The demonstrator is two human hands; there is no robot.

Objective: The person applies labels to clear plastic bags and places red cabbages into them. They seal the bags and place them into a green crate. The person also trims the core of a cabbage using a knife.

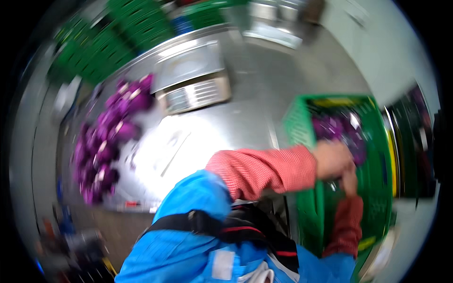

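Note:
Both my hands are inside a green plastic crate (pixel 300 131) on the right, blurred by motion. My left hand (pixel 332 161) reaches across from the left, over purple vegetables (pixel 327 126) that look like red cabbages. These have a shiny, plastic-like wrap, and one carries a white patch. My right hand (pixel 349 179) comes up from below, its fingers meeting or overlapping the left hand's. A dark purple wrapped piece (pixel 358 148) shows just beyond the left fingers. Whether either hand grips it is hidden by blur and overlap.
On the steel table (pixel 254 92) stand a weighing scale (pixel 193 78) and a heap of unwrapped purple vegetables (pixel 106 141). A pale flat sheet (pixel 173 148) lies nearer me. Stacked green crates (pixel 138 21) rise behind. Another dark container (pixel 410 141) adjoins my crate on the right.

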